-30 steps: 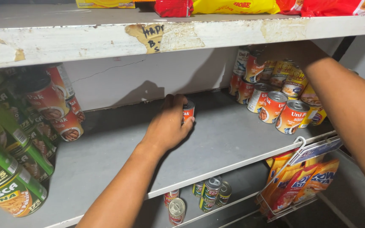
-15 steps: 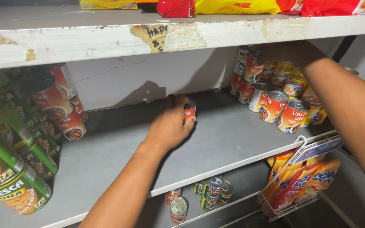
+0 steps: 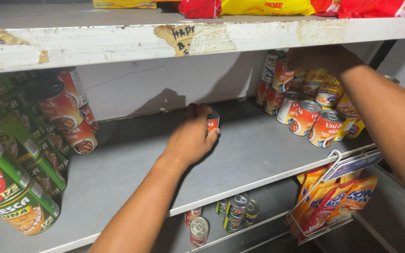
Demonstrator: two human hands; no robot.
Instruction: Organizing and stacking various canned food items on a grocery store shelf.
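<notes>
One red can (image 3: pixel 213 121) sits gripped by left hand (image 3: pixel 191 138); right hand's grip hidden behind shelf edge (image 3: pixel 118 44).

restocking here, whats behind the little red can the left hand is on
Behind the small red can is the pale back wall. The left hand covers most of the can, hiding its left side.

Left hand (image 3: pixel 191 138) gripping small red can (image 3: pixel 213 120) upright on grey shelf (image 3: pixel 258 150), stacked cans (image 3: pixel 315 117) at right
</notes>
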